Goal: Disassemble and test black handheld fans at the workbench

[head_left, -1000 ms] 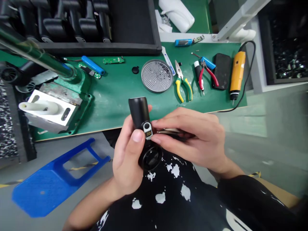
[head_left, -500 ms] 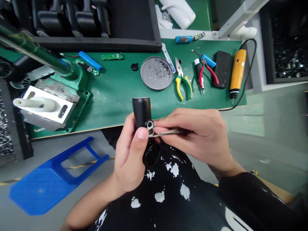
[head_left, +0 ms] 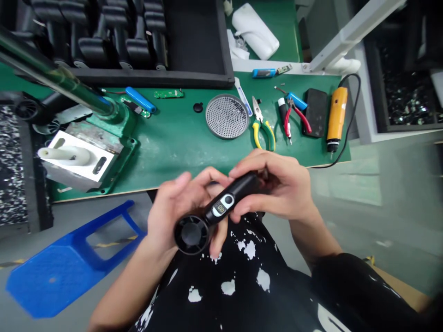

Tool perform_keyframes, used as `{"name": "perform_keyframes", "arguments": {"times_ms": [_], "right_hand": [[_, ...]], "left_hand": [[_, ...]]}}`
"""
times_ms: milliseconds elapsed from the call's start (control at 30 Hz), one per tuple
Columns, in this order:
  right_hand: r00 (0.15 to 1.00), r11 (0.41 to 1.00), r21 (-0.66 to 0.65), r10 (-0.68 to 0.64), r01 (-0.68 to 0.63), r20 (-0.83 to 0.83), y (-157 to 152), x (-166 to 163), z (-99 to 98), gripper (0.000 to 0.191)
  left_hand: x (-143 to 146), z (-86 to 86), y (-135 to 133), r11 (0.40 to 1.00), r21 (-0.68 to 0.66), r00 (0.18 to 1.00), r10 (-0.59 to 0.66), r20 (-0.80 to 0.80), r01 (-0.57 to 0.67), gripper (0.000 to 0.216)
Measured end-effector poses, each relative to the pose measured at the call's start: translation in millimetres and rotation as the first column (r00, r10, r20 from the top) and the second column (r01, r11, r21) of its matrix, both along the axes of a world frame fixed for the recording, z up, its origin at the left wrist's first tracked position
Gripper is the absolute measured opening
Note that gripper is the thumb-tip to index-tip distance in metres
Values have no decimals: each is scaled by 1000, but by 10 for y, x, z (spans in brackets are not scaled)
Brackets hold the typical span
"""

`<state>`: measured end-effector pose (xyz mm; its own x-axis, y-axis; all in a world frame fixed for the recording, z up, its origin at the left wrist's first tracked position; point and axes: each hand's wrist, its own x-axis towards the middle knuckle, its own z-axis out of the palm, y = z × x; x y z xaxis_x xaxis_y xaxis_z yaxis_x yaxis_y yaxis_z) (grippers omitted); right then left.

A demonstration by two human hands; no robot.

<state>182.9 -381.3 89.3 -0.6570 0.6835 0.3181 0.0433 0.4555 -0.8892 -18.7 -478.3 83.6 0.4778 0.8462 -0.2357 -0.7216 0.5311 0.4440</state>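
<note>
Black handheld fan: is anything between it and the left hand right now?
Nothing visible stands in the way. The black handheld fan sits directly against the left hand, with no object between them, while the right hand grips its other end.

Your right hand (head_left: pixel 272 189) wraps the handle of a black handheld fan (head_left: pixel 235 189) with a lit digital display, and your open left hand (head_left: pixel 173 207) sits at its round head, just left of centre. Beyond them on the green counter (head_left: pixel 180 159), toward the upper right of the frame, lie yellow-handled pliers (head_left: pixel 262 136), red-handled cutters (head_left: pixel 294 120) and an orange electric screwdriver (head_left: pixel 337 113). A blue plastic stool (head_left: pixel 51 281) sits at lower left.
</note>
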Motion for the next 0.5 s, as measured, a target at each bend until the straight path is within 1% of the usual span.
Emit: {"name": "perform_keyframes", "arguments": {"times_ms": [33,67,100,133,167,200,233,267,300,333,400,433,500], "right_hand": [[993,995,-2,-103,103,-59,-52,-34,-32,40],[968,975,-5,-219,220,-123,-120,-86,-62,38],[927,944,-15,-327,330,-183,-198,-152,-90,36],[881,910,-30,-409,414,-238,-280,-226,-118,34],[844,885,-45,-455,463,-283,-361,-302,-146,34],[824,878,-56,-467,476,-321,-435,-373,-173,36],[821,886,-60,-450,460,-352,-498,-432,-197,41],[830,906,-56,-408,420,-379,-546,-474,-215,45],[850,933,-48,-346,357,-397,-579,-498,-224,48],[872,956,-39,-281,290,-401,-597,-504,-222,47],[910,980,-34,-194,195,-367,-600,-479,-183,34],[925,982,-45,-186,181,-332,-594,-458,-150,29],[940,976,-97,-212,193,-266,-588,-424,-79,32]], "left_hand": [[6,-11,13,997,17,996,82,-32,-82,61],[30,-22,21,982,46,980,188,-60,-185,62],[70,-31,27,953,78,951,299,-83,-293,60],[123,-36,31,911,103,906,409,-107,-399,56],[182,-35,34,864,117,853,503,-137,-490,52],[240,-26,40,818,127,800,575,-171,-561,50],[289,-9,48,780,136,753,625,-207,-610,51],[326,17,59,753,142,715,656,-240,-643,55],[347,48,73,738,147,695,671,-259,-658,61],[353,83,85,737,153,692,673,-260,-658,65],[332,147,101,760,139,723,648,-238,-635,70],[314,172,100,779,116,748,625,-223,-616,72],[281,200,81,812,53,793,580,-188,-581,76]]}}
